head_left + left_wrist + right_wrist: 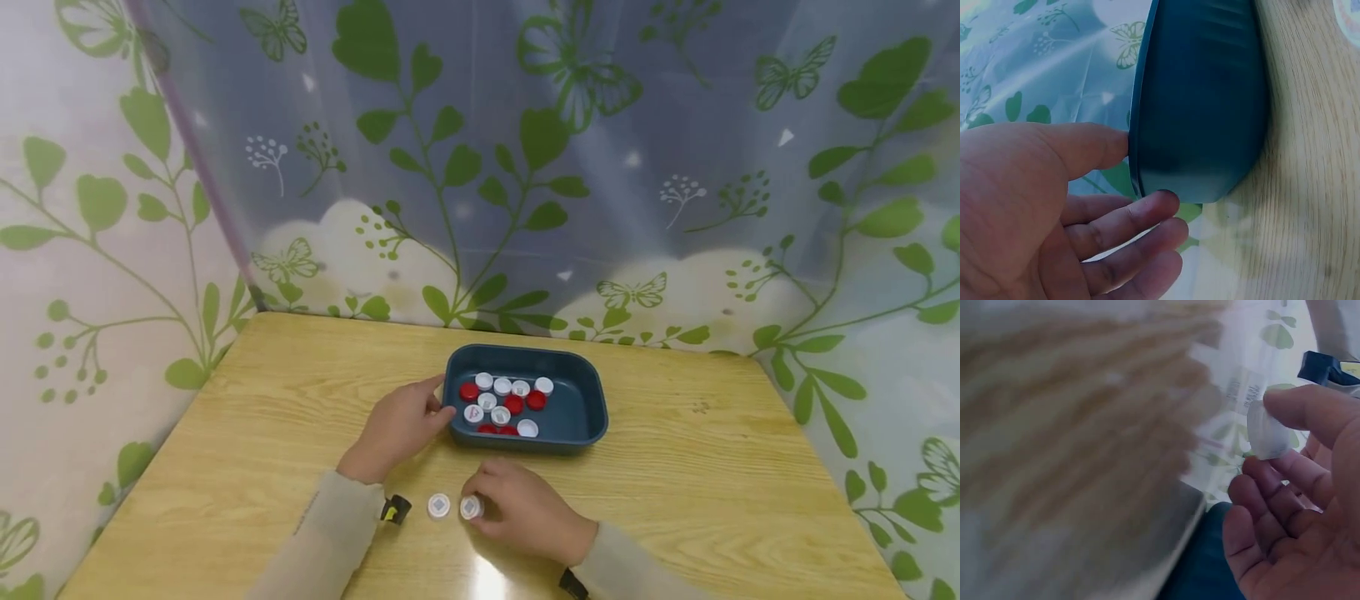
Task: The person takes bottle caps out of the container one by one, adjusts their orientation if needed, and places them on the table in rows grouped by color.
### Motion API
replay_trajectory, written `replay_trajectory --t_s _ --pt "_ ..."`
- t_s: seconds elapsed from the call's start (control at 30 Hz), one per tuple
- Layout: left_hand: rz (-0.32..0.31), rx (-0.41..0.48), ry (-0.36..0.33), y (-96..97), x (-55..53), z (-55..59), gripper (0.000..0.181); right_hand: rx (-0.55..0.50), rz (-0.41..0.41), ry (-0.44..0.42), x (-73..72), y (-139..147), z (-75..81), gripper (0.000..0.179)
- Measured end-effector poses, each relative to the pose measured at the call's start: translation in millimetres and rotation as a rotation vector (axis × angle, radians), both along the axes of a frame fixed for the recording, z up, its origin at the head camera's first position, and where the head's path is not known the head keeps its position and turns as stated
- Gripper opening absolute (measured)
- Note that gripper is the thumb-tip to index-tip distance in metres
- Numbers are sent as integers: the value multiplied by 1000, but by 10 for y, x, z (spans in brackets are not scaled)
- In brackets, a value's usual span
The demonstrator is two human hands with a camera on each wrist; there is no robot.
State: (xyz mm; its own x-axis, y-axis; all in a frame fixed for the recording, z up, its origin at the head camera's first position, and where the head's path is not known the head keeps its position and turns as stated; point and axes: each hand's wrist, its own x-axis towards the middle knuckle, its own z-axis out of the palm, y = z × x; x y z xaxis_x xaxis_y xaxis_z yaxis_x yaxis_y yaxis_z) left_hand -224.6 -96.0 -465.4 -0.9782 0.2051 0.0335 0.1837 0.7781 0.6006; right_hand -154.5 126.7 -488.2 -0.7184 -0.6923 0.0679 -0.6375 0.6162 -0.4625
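A dark blue plastic box point(588, 412) stands on the table and holds several red and white bottle caps, such as a red one point(468, 392) and a white one point(527, 428). At its left end, my left hand point(401, 425) grips the corner. In the left wrist view the thumb point(1107, 147) touches the rim, with the fingers curved beside the end wall. My right hand point(525, 508) pinches a white bottle cap point(1267, 434) between thumb and finger, in front of the box. Just left of it a second white cap point(438, 505) with a grey square mark lies flat on the table.
The wood-grain table point(697, 467) extends on both sides of the box. Behind it hangs a patterned curtain point(465, 167) with green leaves and butterflies. Both wrists wear black straps point(396, 509). Part of the right wrist view is blurred.
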Motion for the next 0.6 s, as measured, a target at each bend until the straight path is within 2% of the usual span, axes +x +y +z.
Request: replay_trajectory --t_s 0.23,0.6 --pt "-17 -21 19 21 7 30 49 38 -13 -1 -25 -40 -39 14" --pt "-38 -28 36 -4 16 36 50 71 -22 -32 -39 -68 -2 15"
